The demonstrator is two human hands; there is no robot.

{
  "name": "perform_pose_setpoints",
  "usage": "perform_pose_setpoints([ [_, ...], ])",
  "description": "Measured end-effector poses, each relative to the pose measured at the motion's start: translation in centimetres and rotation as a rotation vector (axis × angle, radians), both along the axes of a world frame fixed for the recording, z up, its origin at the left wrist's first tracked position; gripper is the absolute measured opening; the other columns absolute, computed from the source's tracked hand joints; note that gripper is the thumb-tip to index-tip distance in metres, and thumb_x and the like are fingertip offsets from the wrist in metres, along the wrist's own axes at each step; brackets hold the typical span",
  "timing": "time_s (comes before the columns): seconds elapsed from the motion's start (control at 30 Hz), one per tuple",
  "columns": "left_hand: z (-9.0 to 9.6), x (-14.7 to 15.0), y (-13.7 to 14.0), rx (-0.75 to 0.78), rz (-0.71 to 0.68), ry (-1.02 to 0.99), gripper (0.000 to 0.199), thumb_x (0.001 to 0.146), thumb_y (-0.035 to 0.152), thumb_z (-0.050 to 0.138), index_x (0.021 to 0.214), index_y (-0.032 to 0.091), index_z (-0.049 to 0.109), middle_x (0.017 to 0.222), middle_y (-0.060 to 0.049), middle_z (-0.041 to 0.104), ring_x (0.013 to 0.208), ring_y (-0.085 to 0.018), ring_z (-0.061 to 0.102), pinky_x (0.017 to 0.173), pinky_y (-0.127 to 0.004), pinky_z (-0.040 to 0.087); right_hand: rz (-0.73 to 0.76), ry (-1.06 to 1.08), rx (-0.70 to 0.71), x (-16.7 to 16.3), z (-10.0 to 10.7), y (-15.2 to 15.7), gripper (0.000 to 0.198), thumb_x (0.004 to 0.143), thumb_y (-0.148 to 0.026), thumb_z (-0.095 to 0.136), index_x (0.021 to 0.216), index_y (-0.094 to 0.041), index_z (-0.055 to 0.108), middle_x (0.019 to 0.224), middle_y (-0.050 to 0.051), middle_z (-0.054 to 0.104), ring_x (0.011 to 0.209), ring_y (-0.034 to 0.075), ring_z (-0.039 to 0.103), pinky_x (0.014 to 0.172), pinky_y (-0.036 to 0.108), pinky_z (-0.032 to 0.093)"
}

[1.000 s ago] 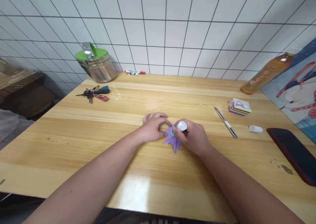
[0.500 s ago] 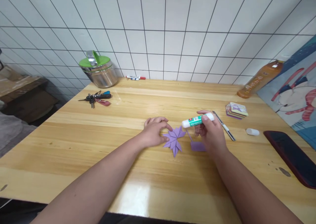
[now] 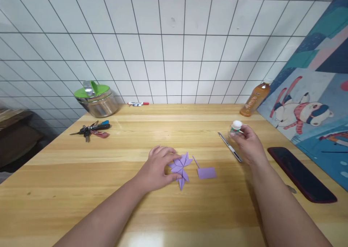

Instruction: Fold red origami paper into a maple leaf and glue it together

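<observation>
A folded purple paper flower (image 3: pixel 182 167) with pointed petals lies on the table. My left hand (image 3: pixel 160 167) rests at its left side, thumb and index finger pressed on the petals, covering part of it. Farther right, my right hand (image 3: pixel 250 143) is closed around a glue stick (image 3: pixel 236 126), raised with its white end up; much of its body is hidden by the fingers. Just right of the flower lie a small purple paper rectangle (image 3: pixel 206 173) and a thin purple strip (image 3: pixel 195 161). A utility knife (image 3: pixel 230 147) lies beside my right hand.
A dark phone (image 3: pixel 301 174) lies at the right. Behind are a bottle of amber drink (image 3: pixel 255 99), a marker (image 3: pixel 138 103), a steel pot with green lid (image 3: pixel 99 102) and keys (image 3: pixel 91 129). A picture panel (image 3: pixel 307 109) leans along the right side.
My right hand has moved right with the glue stick, away from the flower, and the stick has turned upright. It now hides the paper stack and white cap. The view has shifted.
</observation>
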State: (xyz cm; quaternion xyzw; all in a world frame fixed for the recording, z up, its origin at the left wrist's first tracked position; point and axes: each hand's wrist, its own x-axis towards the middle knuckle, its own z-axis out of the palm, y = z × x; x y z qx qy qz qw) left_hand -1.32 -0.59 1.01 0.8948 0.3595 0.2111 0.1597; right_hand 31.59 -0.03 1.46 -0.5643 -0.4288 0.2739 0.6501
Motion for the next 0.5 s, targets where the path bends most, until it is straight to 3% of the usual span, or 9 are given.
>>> perform_pose_setpoints([
  [0.1, 0.2, 0.2, -0.4, -0.015, 0.03, 0.034, 0.051, 0.065, 0.052, 0.071, 0.11, 0.031, 0.058, 0.112, -0.002, 0.059, 0.105, -0.026, 0.051, 0.094, -0.044, 0.032, -0.102, -0.243, -0.081, 0.8, -1.1, 0.5, 0.045, 0.06, -0.036, 0.074, 0.1, -0.021, 0.059, 0.094, 0.005, 0.068, 0.089, 0.022, 0.063, 0.084, 0.039, 0.048],
  [0.27, 0.1, 0.4, -0.5, -0.014, 0.05, 0.067, 0.054, 0.063, 0.05, 0.072, 0.111, 0.03, 0.055, 0.112, -0.001, 0.058, 0.105, -0.026, 0.049, 0.095, -0.044, 0.03, -0.354, -0.678, -0.42, 2.0, -1.3, 0.5, 0.042, 0.07, -0.038, 0.063, 0.109, -0.022, 0.056, 0.098, 0.007, 0.068, 0.089, 0.025, 0.063, 0.078, 0.037, 0.045],
  [0.4, -0.1, 0.3, -0.5, 0.0, 0.046, 0.114, 0.06, 0.065, 0.049, 0.071, 0.119, 0.032, 0.051, 0.119, -0.003, 0.055, 0.112, -0.028, 0.045, 0.103, -0.051, 0.018, -0.31, -0.793, -0.662, 2.4, -1.5, 0.6, 0.041, 0.072, -0.042, 0.06, 0.107, -0.022, 0.052, 0.102, 0.009, 0.067, 0.088, 0.028, 0.062, 0.069, 0.035, 0.043],
  [0.5, -0.3, 0.2, -0.3, -0.008, 0.063, 0.117, 0.059, 0.067, 0.049, 0.069, 0.12, 0.032, 0.051, 0.121, -0.004, 0.054, 0.114, -0.028, 0.044, 0.104, -0.052, 0.017, -0.288, -0.776, -0.673, 2.5, -1.4, 0.4, 0.045, 0.069, -0.046, 0.062, 0.106, -0.022, 0.051, 0.101, 0.009, 0.065, 0.087, 0.028, 0.062, 0.069, 0.036, 0.042],
])
